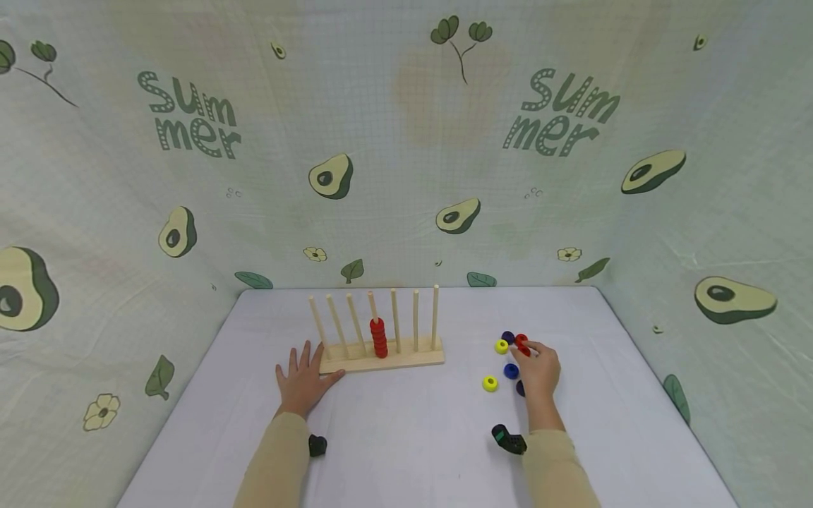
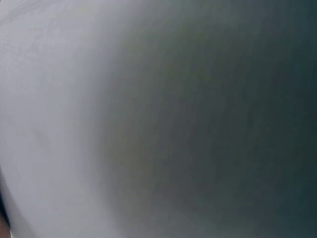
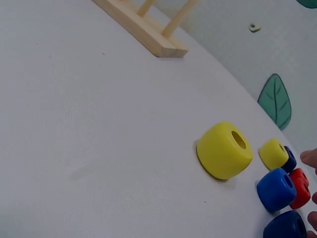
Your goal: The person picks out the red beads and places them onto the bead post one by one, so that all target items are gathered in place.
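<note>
A wooden rack (image 1: 381, 363) with several upright pegs stands on the table; one peg carries a stack of red beads (image 1: 378, 339). Fingers spread, my left hand (image 1: 303, 384) rests at the rack's left end, its thumb along the front edge of the base. To the right, my right hand (image 1: 538, 370) pinches a red bead (image 1: 524, 351) between thumb and fingers, low among the loose beads. Another red bead (image 1: 521, 339) lies just behind it. In the right wrist view only fingertips (image 3: 309, 158) show at the right edge, beside the red beads (image 3: 300, 189).
Yellow beads (image 1: 490, 383) and blue beads (image 1: 511, 371) lie loose around the right hand; a dark one (image 1: 521, 388) is partly hidden by it. A printed cloth (image 1: 394, 141) hangs behind the table (image 1: 406, 437). The left wrist view is mostly dark blur.
</note>
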### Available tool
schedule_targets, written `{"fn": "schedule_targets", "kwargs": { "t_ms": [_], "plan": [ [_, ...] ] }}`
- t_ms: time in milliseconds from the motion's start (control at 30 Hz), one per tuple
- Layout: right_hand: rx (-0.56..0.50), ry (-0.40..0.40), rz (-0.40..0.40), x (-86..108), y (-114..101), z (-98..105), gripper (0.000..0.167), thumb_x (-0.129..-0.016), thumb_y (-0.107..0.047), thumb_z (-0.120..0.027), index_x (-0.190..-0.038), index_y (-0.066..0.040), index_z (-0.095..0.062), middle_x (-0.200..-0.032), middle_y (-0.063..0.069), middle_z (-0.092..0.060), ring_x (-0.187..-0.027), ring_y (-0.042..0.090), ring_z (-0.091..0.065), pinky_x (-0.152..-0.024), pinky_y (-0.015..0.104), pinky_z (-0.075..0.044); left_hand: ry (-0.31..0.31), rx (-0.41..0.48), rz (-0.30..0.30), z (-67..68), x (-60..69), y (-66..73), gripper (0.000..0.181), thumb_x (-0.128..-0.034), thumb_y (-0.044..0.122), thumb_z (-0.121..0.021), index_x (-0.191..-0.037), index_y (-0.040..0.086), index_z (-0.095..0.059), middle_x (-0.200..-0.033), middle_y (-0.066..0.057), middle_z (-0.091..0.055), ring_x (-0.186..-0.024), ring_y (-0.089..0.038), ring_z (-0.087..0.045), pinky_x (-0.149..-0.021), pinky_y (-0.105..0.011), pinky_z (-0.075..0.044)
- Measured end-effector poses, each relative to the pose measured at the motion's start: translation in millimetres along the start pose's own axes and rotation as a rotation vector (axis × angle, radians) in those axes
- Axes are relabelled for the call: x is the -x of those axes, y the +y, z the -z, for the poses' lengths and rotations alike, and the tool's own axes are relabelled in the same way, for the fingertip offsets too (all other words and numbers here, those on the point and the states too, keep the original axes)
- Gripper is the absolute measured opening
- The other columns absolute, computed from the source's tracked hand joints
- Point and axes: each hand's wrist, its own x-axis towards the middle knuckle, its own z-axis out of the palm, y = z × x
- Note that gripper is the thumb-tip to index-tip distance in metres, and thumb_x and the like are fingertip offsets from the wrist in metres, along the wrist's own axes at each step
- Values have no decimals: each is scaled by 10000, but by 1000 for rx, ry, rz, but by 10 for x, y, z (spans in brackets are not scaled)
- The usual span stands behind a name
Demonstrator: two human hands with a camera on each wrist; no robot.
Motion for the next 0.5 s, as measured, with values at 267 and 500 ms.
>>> {"fn": "schedule_targets", "kwargs": {
  "t_ms": [267, 500],
  "plan": [
    [-2, -11, -56, -45, 37, -38, 364, -892, -144, -698, -1205, 29, -625, -1202, 270, -486, -1098, 416, -463, -977, 531, -434, -8, 6, 4, 39, 26, 35, 993, -824, 745, -528, -1539, 102, -280, -1590, -229, -144, -1434, -486, -23, -1039, -734, 50],
    [28, -11, -84, -89, 68, -74, 377, -898, -129, -696, -1232, 24, -608, -1221, 265, -518, -1116, 412, -472, -997, 525, -424, -8, 2, 5, 25, 20, 25, 991, -823, 743, -529, -1540, 106, -280, -1590, -225, -148, -1436, -482, -25, -1042, -732, 45]
  ]
}}
